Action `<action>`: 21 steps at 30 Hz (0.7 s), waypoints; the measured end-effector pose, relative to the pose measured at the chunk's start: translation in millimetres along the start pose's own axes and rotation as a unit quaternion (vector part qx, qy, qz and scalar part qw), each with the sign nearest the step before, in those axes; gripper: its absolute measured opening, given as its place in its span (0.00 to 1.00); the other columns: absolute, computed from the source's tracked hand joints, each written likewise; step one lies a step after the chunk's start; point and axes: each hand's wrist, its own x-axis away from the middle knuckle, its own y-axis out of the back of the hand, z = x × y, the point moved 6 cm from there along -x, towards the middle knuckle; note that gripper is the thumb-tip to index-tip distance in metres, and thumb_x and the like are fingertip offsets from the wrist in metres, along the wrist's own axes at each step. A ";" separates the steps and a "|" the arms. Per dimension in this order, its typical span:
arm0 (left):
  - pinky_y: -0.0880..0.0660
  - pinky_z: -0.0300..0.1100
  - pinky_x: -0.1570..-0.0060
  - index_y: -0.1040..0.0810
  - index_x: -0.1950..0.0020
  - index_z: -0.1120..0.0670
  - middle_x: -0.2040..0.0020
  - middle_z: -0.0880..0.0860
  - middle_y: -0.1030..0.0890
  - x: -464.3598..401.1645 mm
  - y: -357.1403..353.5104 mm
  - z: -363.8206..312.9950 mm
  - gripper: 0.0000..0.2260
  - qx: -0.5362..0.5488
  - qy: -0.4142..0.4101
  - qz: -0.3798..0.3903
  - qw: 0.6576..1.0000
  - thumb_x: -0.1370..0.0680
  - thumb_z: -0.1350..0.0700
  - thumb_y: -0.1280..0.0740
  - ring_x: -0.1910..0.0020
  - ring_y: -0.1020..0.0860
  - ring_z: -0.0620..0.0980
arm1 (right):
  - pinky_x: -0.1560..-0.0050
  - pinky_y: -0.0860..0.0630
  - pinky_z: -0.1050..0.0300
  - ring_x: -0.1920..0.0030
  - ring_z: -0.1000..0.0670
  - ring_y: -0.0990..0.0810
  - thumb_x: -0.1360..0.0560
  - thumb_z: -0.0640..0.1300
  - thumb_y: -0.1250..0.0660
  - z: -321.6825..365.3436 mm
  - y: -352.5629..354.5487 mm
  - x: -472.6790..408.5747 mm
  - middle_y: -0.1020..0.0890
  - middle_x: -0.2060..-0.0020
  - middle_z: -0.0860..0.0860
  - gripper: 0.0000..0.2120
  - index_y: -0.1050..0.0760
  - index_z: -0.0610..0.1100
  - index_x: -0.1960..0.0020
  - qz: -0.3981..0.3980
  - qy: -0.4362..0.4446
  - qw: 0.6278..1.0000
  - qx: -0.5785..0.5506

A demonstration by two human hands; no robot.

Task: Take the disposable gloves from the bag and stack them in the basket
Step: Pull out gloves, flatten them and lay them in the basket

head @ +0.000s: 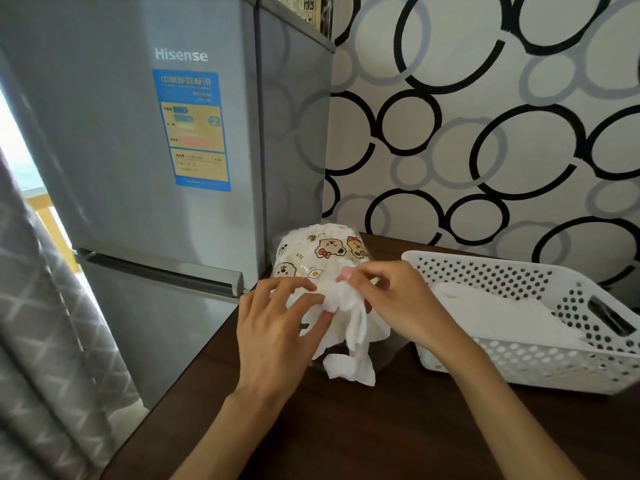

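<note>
dark table | left hand and right hand both pinch glove trailing from cartoon-print bag | white perforated basket just right, holds flat gloves | grey fridge behind-left | ring-patterned wall

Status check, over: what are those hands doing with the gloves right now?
Left hand and right hand both pinching a glove at the bag. Basket holds gloves already. Nothing in the way.
</note>
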 end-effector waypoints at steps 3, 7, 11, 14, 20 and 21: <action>0.30 0.46 0.55 0.16 0.58 0.51 0.53 0.49 0.17 -0.9 4.2 -1.6 0.12 -0.002 0.006 -0.014 1.000 0.27 0.46 0.35 0.52 0.24 0.51 | 0.62 0.33 0.61 0.58 0.58 0.28 0.35 0.64 0.28 0.8 -0.2 10.6 0.29 0.58 0.60 0.25 0.32 0.53 0.46 0.065 -0.037 0.984 0.164; 0.29 0.46 0.54 0.16 0.56 0.51 0.53 0.49 0.17 -3.2 8.1 -1.2 0.10 0.003 0.022 -0.016 1.000 0.28 0.47 0.34 0.52 0.22 0.51 | 0.62 0.32 0.63 0.58 0.57 0.26 0.28 0.56 0.30 6.5 -0.9 13.7 0.24 0.58 0.59 0.13 0.23 0.54 0.46 0.083 -0.009 0.964 0.254; 0.32 0.43 0.49 0.17 0.52 0.50 0.52 0.48 0.17 -1.9 7.8 1.5 0.09 0.000 0.020 -0.028 0.999 0.31 0.58 0.30 0.50 0.23 0.50 | 0.45 0.24 0.59 0.50 0.59 0.21 0.25 0.48 0.31 -5.7 12.7 5.4 0.17 0.50 0.57 0.09 0.18 0.49 0.46 0.109 -0.042 0.988 0.106; 0.33 0.43 0.50 0.17 0.53 0.50 0.52 0.47 0.17 -1.0 3.1 -1.9 0.12 0.007 0.002 -0.020 1.000 0.32 0.63 0.30 0.49 0.26 0.48 | 0.51 0.26 0.67 0.52 0.61 0.21 0.25 0.47 0.31 -11.2 20.0 5.6 0.17 0.54 0.59 0.07 0.17 0.50 0.49 0.115 -0.051 0.992 0.028; 0.32 0.38 0.44 0.25 0.40 0.46 0.44 0.45 0.21 -4.1 4.4 -5.6 0.19 0.122 0.024 0.028 0.992 0.30 0.47 0.32 0.44 0.27 0.42 | 0.57 0.26 0.66 0.58 0.60 0.18 0.28 0.52 0.30 0.7 20.2 1.2 0.16 0.61 0.56 0.08 0.17 0.48 0.56 0.012 -0.009 0.997 -0.070; 0.32 0.36 0.44 0.24 0.41 0.46 0.45 0.43 0.21 -7.2 6.2 -5.8 0.18 0.135 0.034 0.035 0.990 0.29 0.43 0.33 0.45 0.28 0.40 | 0.57 0.26 0.67 0.58 0.60 0.18 0.27 0.52 0.30 6.0 17.8 1.9 0.16 0.61 0.56 0.08 0.17 0.48 0.54 0.013 0.006 0.997 -0.074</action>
